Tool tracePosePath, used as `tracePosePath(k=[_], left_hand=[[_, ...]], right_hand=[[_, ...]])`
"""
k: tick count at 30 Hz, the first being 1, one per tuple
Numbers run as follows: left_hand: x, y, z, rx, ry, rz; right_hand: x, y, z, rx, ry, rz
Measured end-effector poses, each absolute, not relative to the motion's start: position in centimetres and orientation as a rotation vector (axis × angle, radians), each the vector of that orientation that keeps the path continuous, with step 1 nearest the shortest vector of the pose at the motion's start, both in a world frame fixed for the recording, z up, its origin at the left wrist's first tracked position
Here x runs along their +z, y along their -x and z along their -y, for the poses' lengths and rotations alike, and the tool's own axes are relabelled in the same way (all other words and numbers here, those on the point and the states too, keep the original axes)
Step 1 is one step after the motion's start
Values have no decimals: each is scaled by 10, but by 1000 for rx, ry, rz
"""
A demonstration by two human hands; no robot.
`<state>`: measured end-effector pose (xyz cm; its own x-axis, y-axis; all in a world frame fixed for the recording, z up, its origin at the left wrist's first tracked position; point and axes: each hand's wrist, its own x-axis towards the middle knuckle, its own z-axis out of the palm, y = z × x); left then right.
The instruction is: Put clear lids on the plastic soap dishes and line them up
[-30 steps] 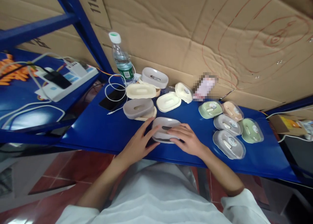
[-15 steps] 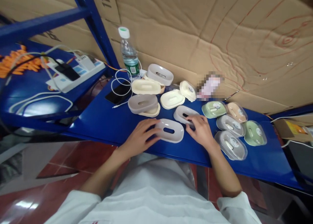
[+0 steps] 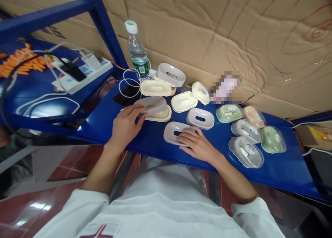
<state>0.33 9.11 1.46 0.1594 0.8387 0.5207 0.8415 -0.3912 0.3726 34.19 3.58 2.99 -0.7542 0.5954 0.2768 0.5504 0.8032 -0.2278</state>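
My left hand point(image 3: 127, 124) pinches the near left edge of a grey oval soap dish point(image 3: 155, 103), tilted above a cream oval piece point(image 3: 164, 115). My right hand point(image 3: 198, 144) is closed over the right end of a pale grey slotted soap dish tray point(image 3: 169, 131), its fingers at the slot. The thumb lies by the near rim. Just beyond it sits a second grey slotted tray point(image 3: 207, 122), with neither hand on it. Cream lids point(image 3: 184, 101) and another grey dish point(image 3: 169, 72) lie farther back.
Several lidded soap boxes point(image 3: 246, 151) in green, grey and peach stand at the right. A water bottle point(image 3: 138, 54), a phone point(image 3: 126, 95) and a looped white cable point(image 3: 129, 82) are at the back left. Cardboard point(image 3: 181, 30) lines the back; a blue post point(image 3: 109, 27) rises left.
My left hand has left the near slotted tray and moved left onto the grey dish, which now tilts. My right hand has shifted from the far slotted tray to the near one.
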Motion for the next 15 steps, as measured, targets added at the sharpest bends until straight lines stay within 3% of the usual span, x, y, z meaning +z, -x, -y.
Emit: tracePosePath(k=[8,15], left_hand=[[5,31,-51,-1068,2363,1801],[11,36,-73,-1053,2621,1774]], right_hand=[[35,-352,-39,164,1010,2578],[38,-348,-39,132,1180,2417]])
